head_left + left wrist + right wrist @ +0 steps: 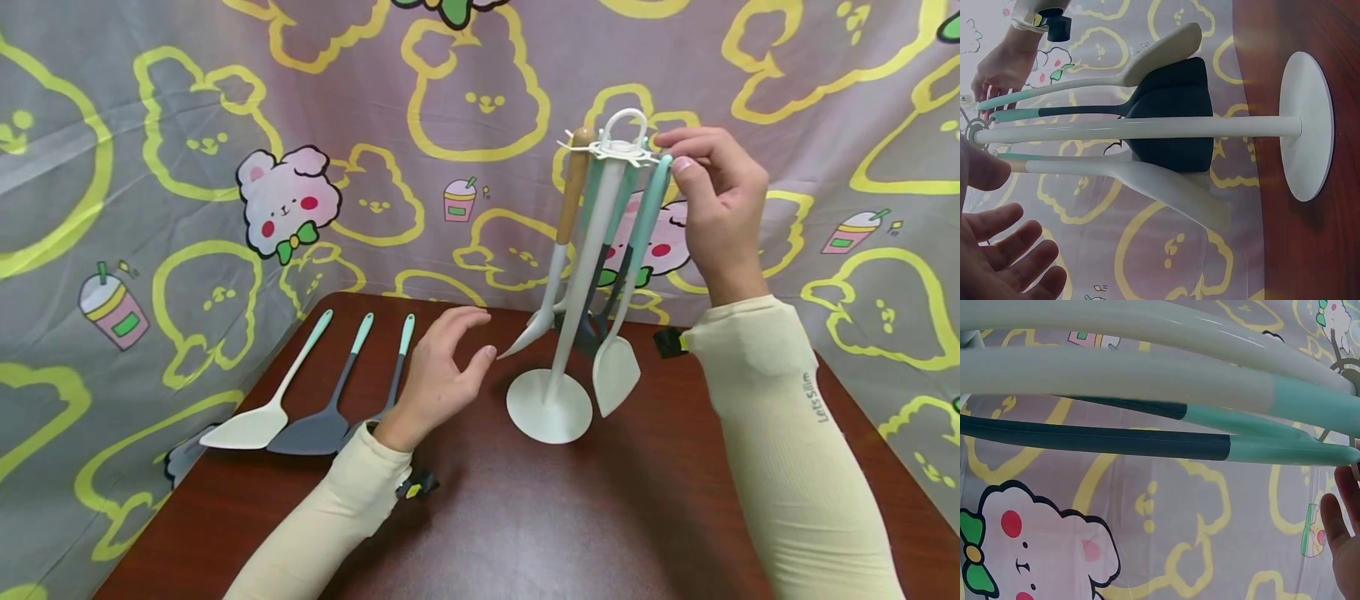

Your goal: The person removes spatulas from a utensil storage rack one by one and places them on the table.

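A white utensil stand (577,283) with a round base and hooked top ring stands on the table. At its top my right hand (723,187) pinches the mint handle end of a white spatula (617,375), beside a hook; the exact contact is partly hidden. My left hand (444,375) is empty, fingers spread and bent loosely, left of the stand's pole. Also hanging there are a wooden-handled white spatula (555,275) and dark utensils with mint handles, among them a broad dark spatula (1172,119). In the right wrist view, right-hand fingers (1335,528) show beside the handle ends.
On the left of the brown table (525,517) lie a white spatula (251,425), a dark grey spatula (311,429) and a third mint-handled utensil (401,358), its head partly behind my left hand. A patterned cloth (480,125) hangs behind the table.
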